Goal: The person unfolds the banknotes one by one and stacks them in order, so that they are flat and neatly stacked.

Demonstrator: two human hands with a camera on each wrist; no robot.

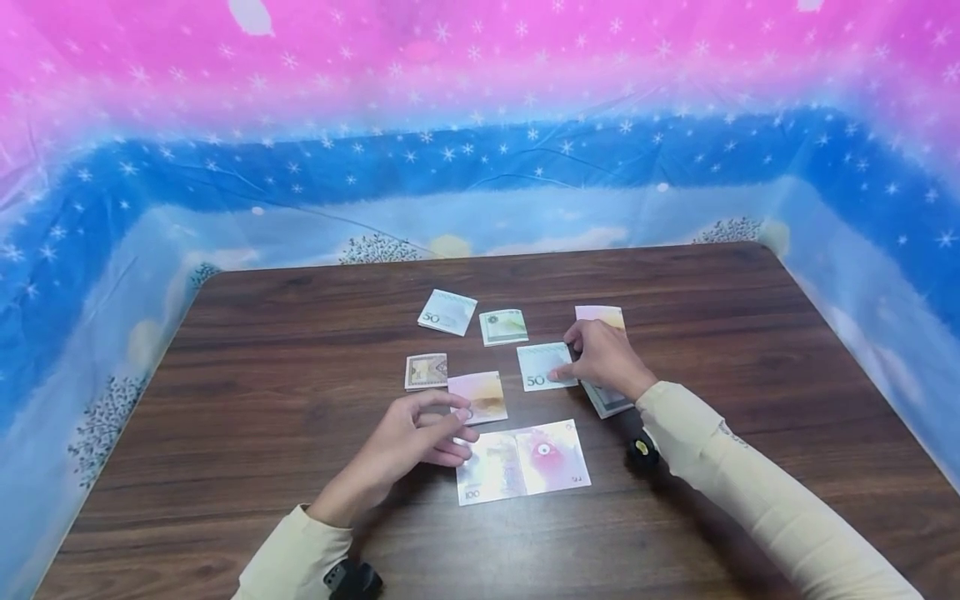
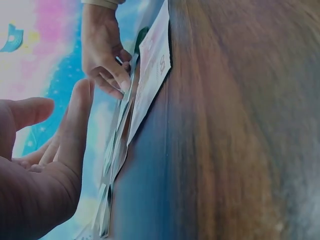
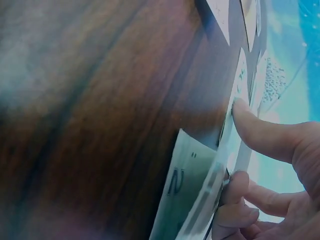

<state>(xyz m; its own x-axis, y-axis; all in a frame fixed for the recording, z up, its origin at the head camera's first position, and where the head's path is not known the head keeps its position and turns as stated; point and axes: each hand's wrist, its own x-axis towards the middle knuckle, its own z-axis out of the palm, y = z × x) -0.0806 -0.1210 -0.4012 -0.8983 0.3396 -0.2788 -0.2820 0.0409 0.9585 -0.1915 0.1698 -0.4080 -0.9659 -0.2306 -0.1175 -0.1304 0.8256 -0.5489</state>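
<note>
One pale green, folded paper banknote marked 50 [image 1: 536,365] lies on the dark brown wood-grain table [image 1: 262,400], at twelve o'clock from the flat pink paper banknote marked 100 [image 1: 521,463]. It should prove nearly weightless, springy at the crease, a little slick against the wood and easily creased; a thumb-and-forefinger pinch on its three o'clock edge looks the best hold. The right hand [image 1: 607,357] reaches in from four o'clock, thumb on the note's face, fingers bent by that edge; whether they truly pinch it, I cannot tell. At eight o'clock, the left hand [image 1: 405,437] has hold of nothing, its fingers loosely extended, slightly bent, near the pink-and-gold folded paper banknote [image 1: 486,395].
</note>
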